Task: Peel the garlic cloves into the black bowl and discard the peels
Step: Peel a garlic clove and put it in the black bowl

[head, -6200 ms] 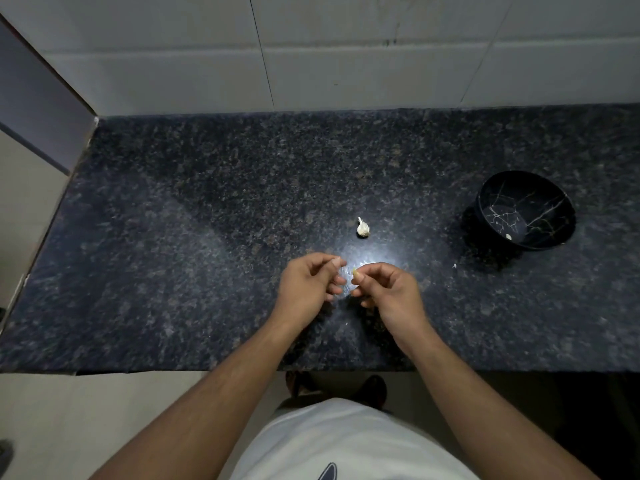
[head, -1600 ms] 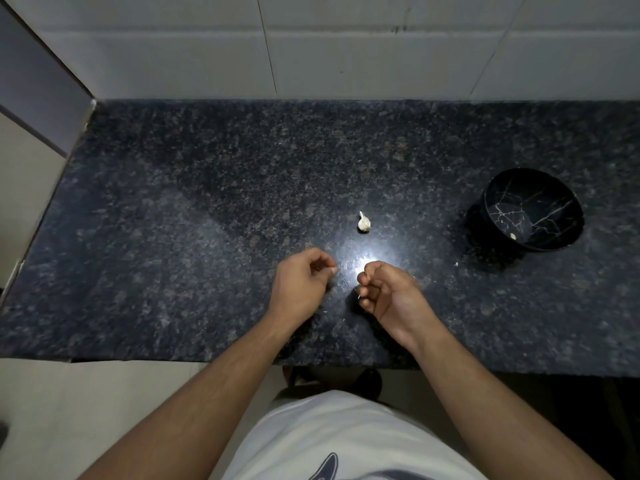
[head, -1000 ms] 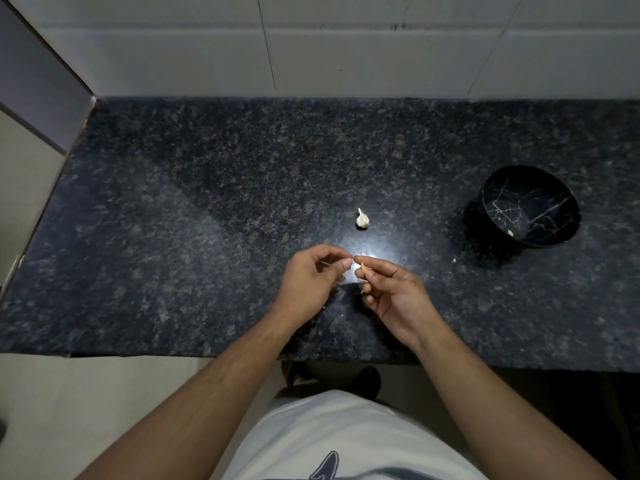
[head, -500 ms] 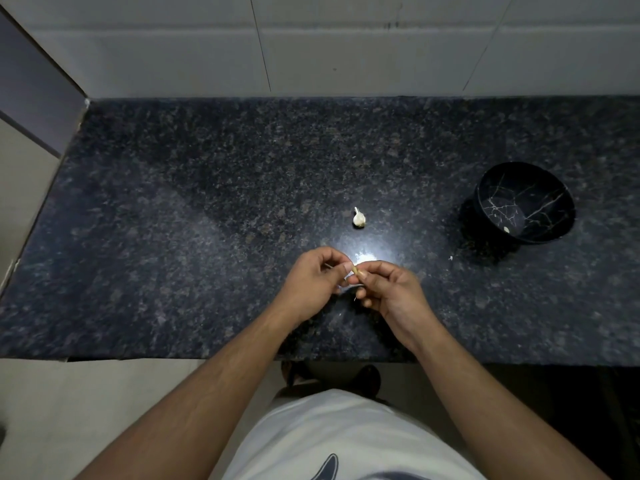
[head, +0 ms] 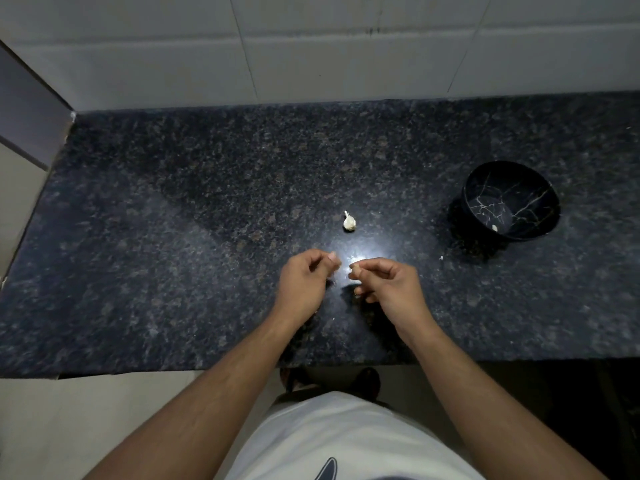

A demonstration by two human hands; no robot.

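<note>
My right hand (head: pixel 388 289) pinches a small garlic clove (head: pixel 355 270) between thumb and forefinger, low over the dark granite counter (head: pixel 173 254). My left hand (head: pixel 304 282) hovers just left of it with fingers curled and thumb against forefinger; whether a bit of peel is between them I cannot tell. A second garlic clove (head: pixel 349 222), still in its white skin, lies on the counter just beyond my hands. The black bowl (head: pixel 512 202) with thin white veins stands at the right, and one peeled clove (head: pixel 495 228) lies inside it.
A small white peel scrap (head: pixel 441 258) lies on the counter left of the bowl. White wall tiles (head: pixel 311 46) rise behind the counter. The counter's front edge runs just below my wrists, with my shoes and the floor beneath.
Half a second ago my fingertips met at the clove. Now my hands have pulled a little apart, the left drawing away to the left.
</note>
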